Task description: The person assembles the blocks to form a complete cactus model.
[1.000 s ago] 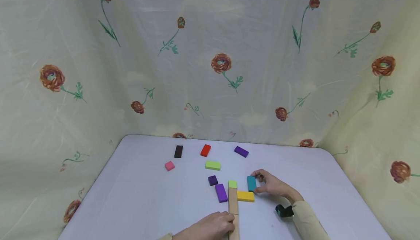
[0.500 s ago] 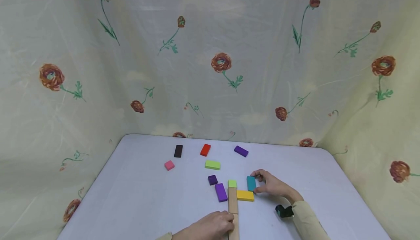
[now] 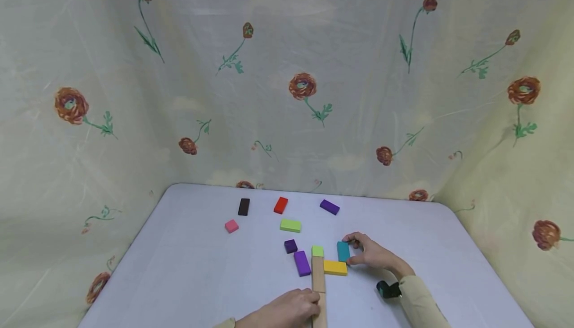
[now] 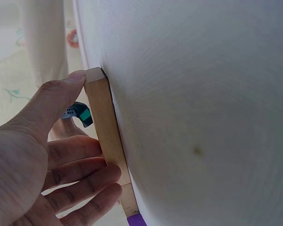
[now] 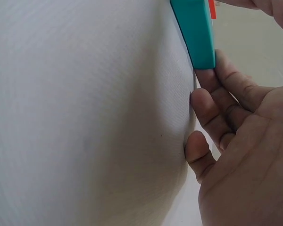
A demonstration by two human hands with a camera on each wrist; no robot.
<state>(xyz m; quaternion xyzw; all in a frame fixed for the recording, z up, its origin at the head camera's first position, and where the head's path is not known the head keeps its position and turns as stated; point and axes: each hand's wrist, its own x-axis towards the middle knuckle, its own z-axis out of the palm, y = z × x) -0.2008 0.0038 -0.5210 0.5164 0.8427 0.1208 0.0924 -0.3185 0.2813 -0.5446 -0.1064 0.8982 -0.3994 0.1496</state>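
Note:
My left hand (image 3: 287, 309) grips the nearer wooden block (image 3: 322, 313); in the left wrist view the thumb presses its end and the fingers (image 4: 80, 181) lie against its side. A second wooden block (image 3: 318, 274) continues the line away from me, with a lime square piece (image 3: 317, 251) at its far end. To the right, a yellow block (image 3: 335, 267) lies crosswise against this line. Just beyond it, my right hand (image 3: 375, 255) pinches a teal block (image 3: 343, 251) by its two ends, thumb at the near one. The right wrist view shows its teal end (image 5: 203, 52) against the fingers.
Left of the line lie a purple block (image 3: 302, 263) and a dark purple piece (image 3: 290, 246). Farther back are a lime block (image 3: 290, 226), a pink piece (image 3: 231, 226), a black block (image 3: 244, 207), a red block (image 3: 280, 205) and another purple block (image 3: 329, 207). Flowered cloth (image 3: 341, 133) surrounds the table.

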